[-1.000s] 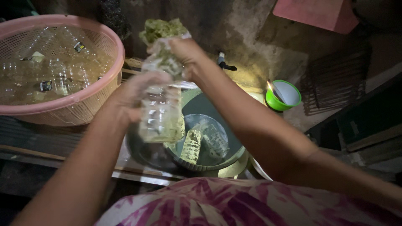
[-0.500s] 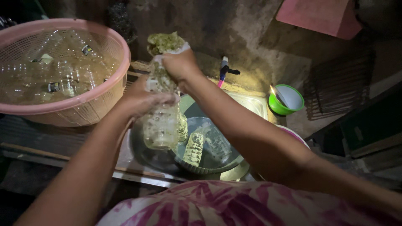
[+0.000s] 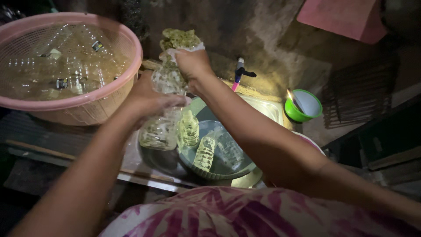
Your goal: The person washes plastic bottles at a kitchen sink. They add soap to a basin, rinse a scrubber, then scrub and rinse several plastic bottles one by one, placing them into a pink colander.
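Hands meet over a dim wash basin of water — the left hand is wrapped around the middle of a clear plastic bottle, its fingers hiding much of the bottle's body. The right hand is closed on a green scrubbing sponge pressed at the bottle's top, so the neck is covered. Two more clear bottles stand partly sunk in the basin, hard to outline in the glare. At left a pink basket holds a blurred heap of clear bottles. A small tap juts from the wall; a green bowl sits right of it, contents unclear — dark elsewhere
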